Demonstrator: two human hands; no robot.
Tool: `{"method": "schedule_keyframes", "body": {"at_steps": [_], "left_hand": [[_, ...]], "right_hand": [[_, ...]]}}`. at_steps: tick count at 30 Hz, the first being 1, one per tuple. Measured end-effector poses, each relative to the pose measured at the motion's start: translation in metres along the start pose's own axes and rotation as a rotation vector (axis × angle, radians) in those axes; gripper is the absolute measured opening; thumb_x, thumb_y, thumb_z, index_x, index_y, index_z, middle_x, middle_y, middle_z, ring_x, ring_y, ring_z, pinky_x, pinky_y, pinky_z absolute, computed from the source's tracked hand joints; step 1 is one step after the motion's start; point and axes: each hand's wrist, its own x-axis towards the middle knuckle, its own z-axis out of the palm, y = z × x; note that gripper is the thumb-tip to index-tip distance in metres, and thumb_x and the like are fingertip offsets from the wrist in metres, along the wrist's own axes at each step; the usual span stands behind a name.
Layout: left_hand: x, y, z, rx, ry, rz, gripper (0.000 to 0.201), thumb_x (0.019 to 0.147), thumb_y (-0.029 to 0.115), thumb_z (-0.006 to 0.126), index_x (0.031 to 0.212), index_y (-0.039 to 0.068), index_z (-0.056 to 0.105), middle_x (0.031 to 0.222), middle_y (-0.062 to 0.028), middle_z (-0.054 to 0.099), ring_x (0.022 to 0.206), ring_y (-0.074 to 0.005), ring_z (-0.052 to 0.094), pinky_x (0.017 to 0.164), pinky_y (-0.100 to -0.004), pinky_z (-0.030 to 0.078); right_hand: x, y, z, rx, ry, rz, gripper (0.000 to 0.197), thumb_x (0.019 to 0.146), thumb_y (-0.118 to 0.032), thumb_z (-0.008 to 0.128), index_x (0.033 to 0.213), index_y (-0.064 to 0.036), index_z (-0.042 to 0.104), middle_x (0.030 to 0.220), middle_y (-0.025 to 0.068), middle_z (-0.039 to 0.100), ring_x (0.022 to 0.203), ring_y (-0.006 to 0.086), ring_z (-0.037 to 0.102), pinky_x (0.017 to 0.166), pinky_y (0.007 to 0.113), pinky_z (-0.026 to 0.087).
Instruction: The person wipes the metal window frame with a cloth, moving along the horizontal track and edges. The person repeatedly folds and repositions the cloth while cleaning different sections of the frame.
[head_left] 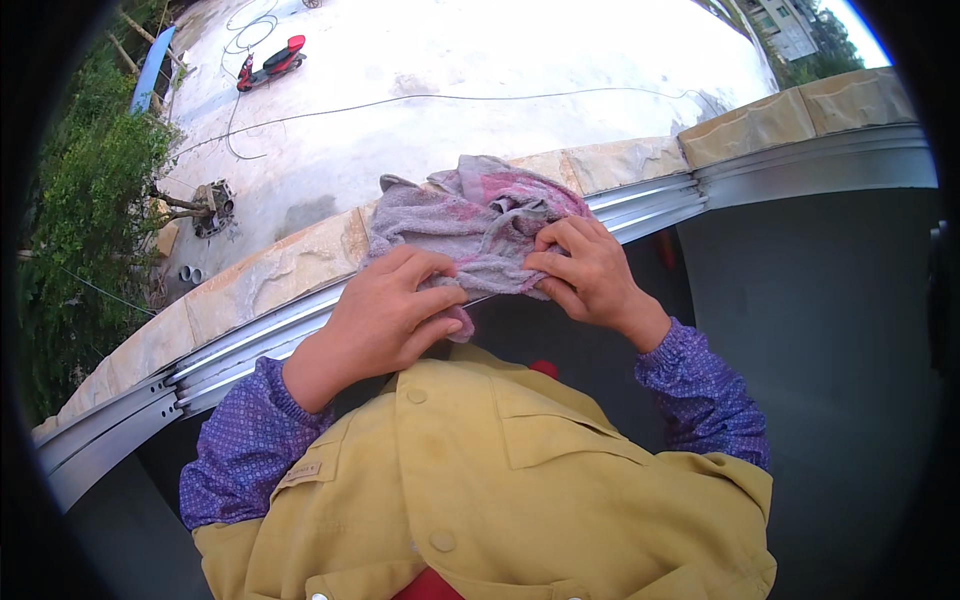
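A crumpled grey-and-pink cloth (pixel 440 225) lies bunched over a metal window track (pixel 270 325) and the stone ledge (pixel 270 250) beyond it. My left hand (pixel 395 310) grips the cloth's near left edge, fingers bent, with a small end of the fabric hanging below. At the cloth's right side my right hand (pixel 595 275) pinches a fold between thumb and fingers. Purple patterned sleeves cover both forearms.
Outside and below is a pale concrete yard with a red scooter (pixel 272 64) and a long dark hose (pixel 420 97). Green trees (pixel 90 210) stand at the left. A dark grey panel (pixel 810 350) is at the right, inside the track.
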Motion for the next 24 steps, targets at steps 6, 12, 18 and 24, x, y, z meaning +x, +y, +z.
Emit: {"method": "schedule_keyframes", "body": {"at_steps": [6,12,18,24], "left_hand": [[0.063,-0.001,0.036,0.015,-0.116,0.189,0.018,0.087,0.014,0.071,0.104,0.010,0.068,0.118,-0.0126,0.061,0.105,-0.0333,0.061,0.084,-0.0393,0.052],[0.131,0.020,-0.004,-0.262,0.232,0.181,0.019,0.089,-0.004,0.066,0.106,0.002,0.064,0.116,-0.0140,0.064,0.104,-0.0232,0.065,0.086,-0.0334,0.054],[0.156,0.018,-0.077,-0.458,0.573,0.366,0.061,0.101,0.035,0.059,0.148,0.002,0.037,0.148,-0.0257,0.046,0.133,-0.0311,0.052,0.109,-0.0411,0.046],[0.144,0.011,-0.038,-0.523,0.401,-0.094,0.119,0.072,0.069,0.077,0.154,0.004,0.021,0.146,-0.0256,0.044,0.141,-0.0355,0.038,0.120,-0.0488,0.026]], "right_hand": [[-0.038,0.069,-0.051,-0.044,-0.029,0.112,0.023,0.079,-0.004,0.074,0.102,-0.0061,0.071,0.100,0.0083,0.064,0.093,0.0279,0.063,0.080,0.037,0.050],[-0.007,0.082,-0.100,0.560,0.513,0.315,0.019,0.104,-0.016,0.060,0.111,-0.0003,0.066,0.092,-0.0008,0.066,0.086,0.0057,0.057,0.074,0.021,0.047],[0.066,0.059,-0.150,1.043,0.686,-0.142,0.020,0.104,-0.018,0.058,0.118,-0.0036,0.063,0.105,0.0053,0.070,0.097,0.0118,0.066,0.086,0.024,0.052],[0.129,0.026,-0.190,1.232,0.223,-0.651,0.026,0.107,-0.022,0.051,0.122,-0.0037,0.062,0.113,0.0098,0.068,0.102,0.0163,0.066,0.090,0.030,0.055]]}}
